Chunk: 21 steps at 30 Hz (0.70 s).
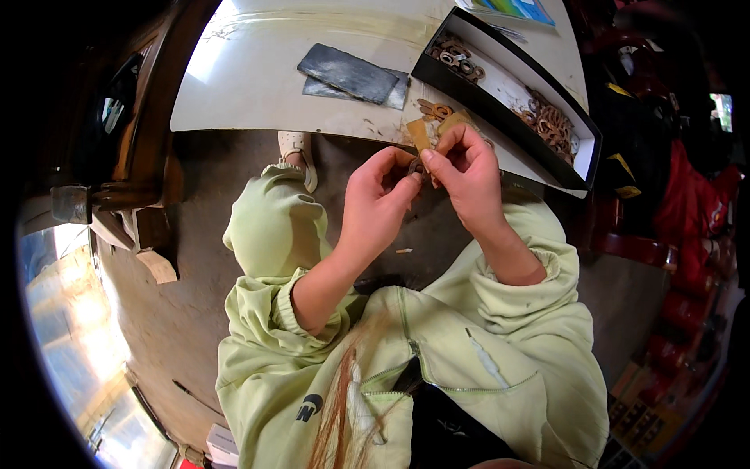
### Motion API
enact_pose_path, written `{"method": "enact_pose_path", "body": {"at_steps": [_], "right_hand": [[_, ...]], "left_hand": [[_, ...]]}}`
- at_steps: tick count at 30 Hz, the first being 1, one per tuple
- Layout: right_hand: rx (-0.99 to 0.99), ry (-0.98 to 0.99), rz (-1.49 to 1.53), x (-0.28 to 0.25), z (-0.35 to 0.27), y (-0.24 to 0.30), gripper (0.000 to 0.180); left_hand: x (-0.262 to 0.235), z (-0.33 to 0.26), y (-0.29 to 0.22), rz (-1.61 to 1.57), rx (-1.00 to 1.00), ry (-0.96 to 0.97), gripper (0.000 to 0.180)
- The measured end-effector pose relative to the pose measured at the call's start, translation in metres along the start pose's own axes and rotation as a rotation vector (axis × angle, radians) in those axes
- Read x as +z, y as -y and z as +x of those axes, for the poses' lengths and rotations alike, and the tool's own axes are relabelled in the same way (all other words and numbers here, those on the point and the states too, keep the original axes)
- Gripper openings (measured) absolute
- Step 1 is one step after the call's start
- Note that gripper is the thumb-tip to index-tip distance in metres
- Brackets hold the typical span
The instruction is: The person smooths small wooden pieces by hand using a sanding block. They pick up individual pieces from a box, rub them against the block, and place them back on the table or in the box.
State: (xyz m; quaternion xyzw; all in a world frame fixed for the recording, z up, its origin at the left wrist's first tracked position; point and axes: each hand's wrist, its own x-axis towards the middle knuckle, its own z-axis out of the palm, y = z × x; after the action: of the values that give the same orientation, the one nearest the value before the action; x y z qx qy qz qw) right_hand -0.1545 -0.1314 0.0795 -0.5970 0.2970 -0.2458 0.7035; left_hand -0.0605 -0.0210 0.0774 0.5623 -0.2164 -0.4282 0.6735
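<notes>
Above my lap, near the table edge, both hands work close together. My left hand (379,187) pinches a small dark brown ring-like piece (416,166) between thumb and fingertips. In my right hand (471,176), thumb and fingers grip a stiff tan strip (419,134), whose upper end sticks up beyond the fingers. Its lower end meets the brown piece; the exact contact is hidden by my fingers. Just past my right hand, several flat brown looped pieces (435,109) lie on the table beside the black-sided box.
The long black box (512,82), white inside, holds brown ring-like pieces (551,125) in two heaps. Two dark grey rectangular sheets (348,73) overlap on the white table (242,86). Dark wooden furniture (144,102) stands at left; red cloth (683,211) hangs at right.
</notes>
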Motion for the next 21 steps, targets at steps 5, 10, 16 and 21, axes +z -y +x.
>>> {"method": "enact_pose_path", "body": {"at_steps": [5,10,16,21], "right_hand": [[-0.052,-0.012,-0.022,0.000,0.003,0.000,0.017],[-0.079,-0.050,-0.088,-0.006,0.009,0.001,0.018],[-0.047,-0.033,-0.085,-0.002,0.001,0.000,0.019],[-0.055,-0.045,-0.095,0.001,-0.006,-0.004,0.018]], "left_hand": [[0.000,-0.002,-0.004,0.006,-0.016,-0.002,0.007],[-0.002,-0.003,-0.005,0.130,0.034,0.005,0.008],[-0.006,-0.003,-0.001,0.143,0.037,0.010,0.010],[-0.005,-0.003,-0.001,0.100,0.007,0.014,0.010]]}}
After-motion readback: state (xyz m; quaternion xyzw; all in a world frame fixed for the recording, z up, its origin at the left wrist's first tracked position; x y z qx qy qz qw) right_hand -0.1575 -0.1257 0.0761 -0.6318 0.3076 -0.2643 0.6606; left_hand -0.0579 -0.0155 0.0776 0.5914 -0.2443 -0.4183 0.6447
